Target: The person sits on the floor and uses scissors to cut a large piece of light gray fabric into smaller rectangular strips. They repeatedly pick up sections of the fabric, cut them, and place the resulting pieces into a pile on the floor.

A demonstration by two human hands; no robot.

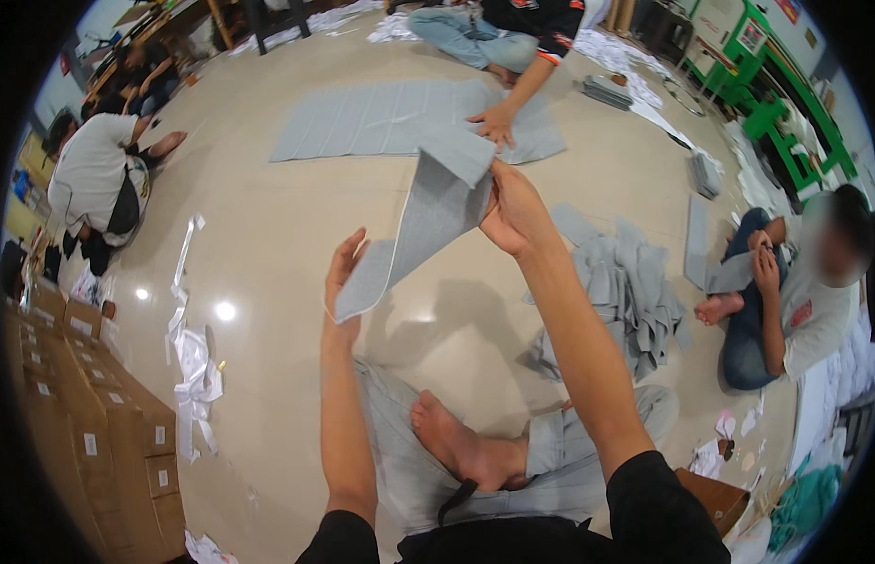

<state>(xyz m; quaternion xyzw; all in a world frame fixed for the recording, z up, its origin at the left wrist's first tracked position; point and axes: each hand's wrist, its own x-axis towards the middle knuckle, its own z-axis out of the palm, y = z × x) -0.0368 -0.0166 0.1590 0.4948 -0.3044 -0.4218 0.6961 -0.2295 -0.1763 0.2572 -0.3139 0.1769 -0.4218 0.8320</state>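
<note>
A long strip of grey cloth (435,226) with a pale edge is held up in front of me, its upper end folded over. My left hand (340,266) is closed on the lower left end, thumb and fingers on either side of it. Higher up and to the right, my right hand (514,211) grips the strip near the fold; its fingertips are partly hidden behind the cloth. On the floor to the right of my right forearm lies a loose heap of similar grey strips (630,291).
Ahead, a co-worker's hand (496,122) rests on flat grey sheets (357,117) on the floor. Another person (804,291) sits at the right, holding grey cloth. Cardboard boxes (99,423) stack at the left beside white ribbon scraps (195,362). A green machine (776,94) stands far right.
</note>
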